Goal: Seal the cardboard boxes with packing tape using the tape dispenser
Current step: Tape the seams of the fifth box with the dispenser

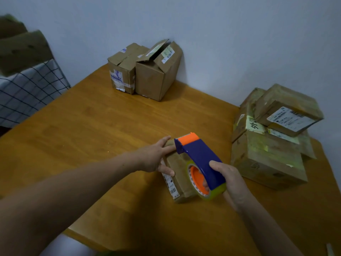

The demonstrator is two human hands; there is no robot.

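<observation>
**Two grips on one small box, dispenser along its top**

One small box (pixel 177 164) lies on the wooden bench (pixel 92 135), with a barcode label on its left side. The left grip (pixel 154 157) clasps the box's far left edge. Its fingers (pixel 166 143) lie almost straight over the top, and its thumb presses against the labelled side. The right grip (pixel 230 182) is wrapped around the rear of the blue tape dispenser (pixel 199 154), with fingers curled over the body and reaching into the orange hub. The dispenser lies along the top of the small box, its orange nose at the box's far end, just beside the left fingertips. Whether the nose touches the cardboard cannot be told. The yellow-green tape roll (pixel 216 194) overhangs the box's near right corner. Beyond the small box, well apart, two upright boxes (pixel 156 76) stand side by side against the wall (pixel 221 34); the right-hand one has its flaps partly raised. To the right of the small box, a stack of boxes (pixel 267 159) carries pale labels and yellowish tape. Far to its left, off the bench, a checked cloth (pixel 27 89) shows.
</observation>
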